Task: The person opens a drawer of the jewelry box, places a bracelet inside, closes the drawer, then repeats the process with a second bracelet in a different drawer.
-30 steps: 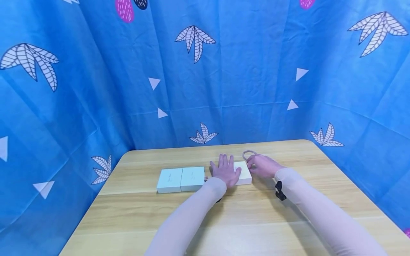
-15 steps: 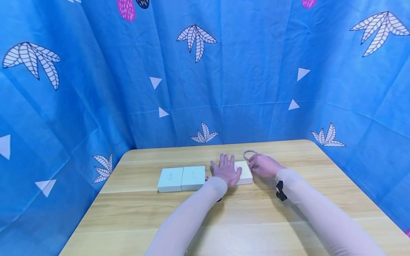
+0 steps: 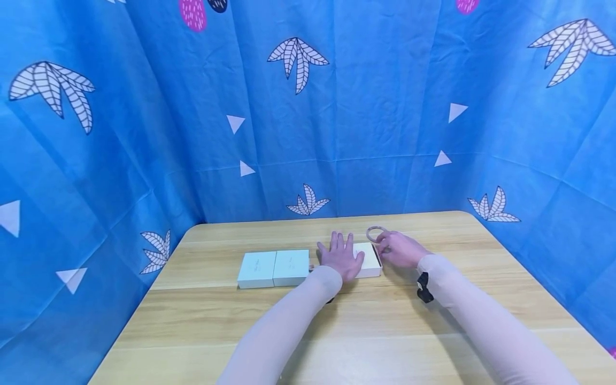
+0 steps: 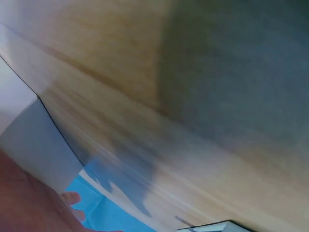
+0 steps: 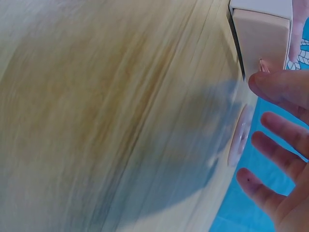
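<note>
A small white drawer-style box (image 3: 368, 260) lies on the table, partly covered by my left hand (image 3: 340, 262), which rests on its top with fingers spread. In the right wrist view, my right hand (image 5: 285, 140) pinches a small ribbon pull loop (image 5: 262, 65) on the end of the box's inner drawer (image 5: 259, 41) between thumb and forefinger; the other fingers stand apart. A narrow dark gap shows at the box's right end in the head view. Just behind the right hand a pale round bangle (image 3: 368, 234) lies on the table.
Two pale blue-green boxes, a left one (image 3: 256, 267) and a right one (image 3: 291, 266), lie side by side left of my left hand. A small tab (image 3: 312, 267) sticks out at the right one's end. A blue patterned curtain (image 3: 375, 117) hangs behind the wooden table (image 3: 202, 321).
The right hand has shifted slightly to the right, and a dark gap has appeared at the box's right end. The left hand stays on the box. The whole view has drifted slightly.
</note>
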A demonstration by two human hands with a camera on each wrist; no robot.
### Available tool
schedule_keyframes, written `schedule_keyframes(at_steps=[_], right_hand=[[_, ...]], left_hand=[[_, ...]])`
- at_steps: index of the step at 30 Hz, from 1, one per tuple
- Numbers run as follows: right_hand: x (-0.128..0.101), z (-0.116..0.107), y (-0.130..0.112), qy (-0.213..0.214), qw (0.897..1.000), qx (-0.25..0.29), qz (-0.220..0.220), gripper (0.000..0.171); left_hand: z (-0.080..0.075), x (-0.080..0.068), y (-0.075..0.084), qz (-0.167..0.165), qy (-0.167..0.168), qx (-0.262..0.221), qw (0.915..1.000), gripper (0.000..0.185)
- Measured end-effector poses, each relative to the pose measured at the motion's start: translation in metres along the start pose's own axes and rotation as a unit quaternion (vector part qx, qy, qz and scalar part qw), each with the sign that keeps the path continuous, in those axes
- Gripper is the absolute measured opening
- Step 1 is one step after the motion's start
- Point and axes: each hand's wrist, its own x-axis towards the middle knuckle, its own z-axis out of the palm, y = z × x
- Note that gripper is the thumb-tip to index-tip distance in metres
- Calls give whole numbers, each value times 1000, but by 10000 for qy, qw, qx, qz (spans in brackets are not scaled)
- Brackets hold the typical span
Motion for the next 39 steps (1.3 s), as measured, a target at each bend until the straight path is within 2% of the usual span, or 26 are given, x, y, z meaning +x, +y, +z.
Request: schedule_keyframes(at_steps=[7, 14, 23, 30, 39], right_hand=[[-1, 0, 4, -33, 9994, 222, 254, 11], [-4, -2, 10, 69, 9994, 284, 203, 13], [-8, 0, 15, 72, 9986, 428, 309, 6], [-12, 0, 17, 144, 9989, 366, 249, 5], [-18, -2, 20, 103, 9984, 324, 444, 7]], left_hand=[[-1, 0, 1, -18, -16, -17, 10000, 74], [-5, 1, 2, -21, -29, 81, 10000, 75], [-2, 0, 0, -4, 4, 56, 10000, 76], [-1, -2, 1, 8, 69, 27, 10000, 76], [-2, -4, 1, -17, 143, 31, 9999, 74]])
